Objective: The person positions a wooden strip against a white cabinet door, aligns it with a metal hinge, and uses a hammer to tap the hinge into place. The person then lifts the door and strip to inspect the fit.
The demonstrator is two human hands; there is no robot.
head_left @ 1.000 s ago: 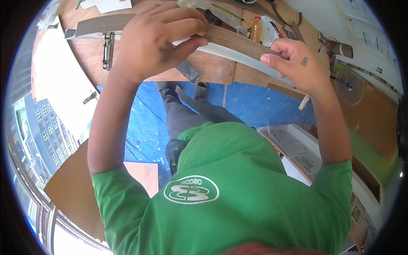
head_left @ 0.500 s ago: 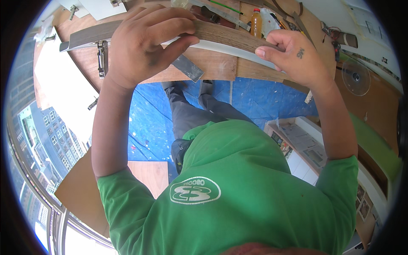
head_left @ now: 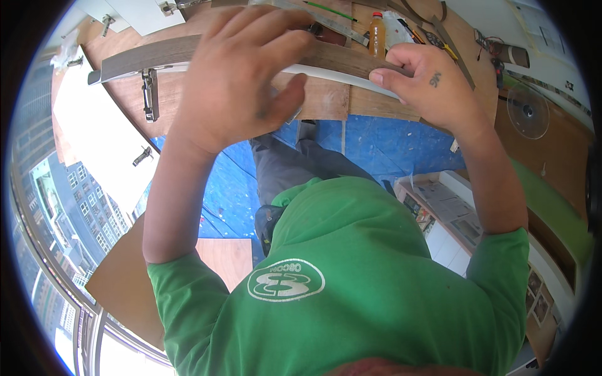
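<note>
A long strip with brown wood grain (head_left: 145, 55) runs across the workbench along the edge of a white panel (head_left: 335, 76). My right hand (head_left: 433, 84) pinches the strip near its right end, the thumb on the near side and the fingers curled. Over the middle of the strip is my left hand (head_left: 241, 84), slightly blurred, its fingers spread and nothing visible in them. Whether it touches the strip I cannot tell. A metal hinge (head_left: 148, 94) is fixed to the panel's left part. Below my left hand, a flat grey piece is mostly hidden.
On the wooden bench (head_left: 326, 100) behind the strip stand a bottle of amber liquid (head_left: 377, 36), a green pencil (head_left: 326, 9) and loose strips. White panels with hinges (head_left: 103, 125) lie at the left. Blue sheeting (head_left: 376, 144) covers the floor; an open box (head_left: 448, 200) stands at the right.
My left hand has moved right along the strip, its fingers spreading and more of the strip's left part showing. My right hand has shifted slightly left, still pinching the strip.
</note>
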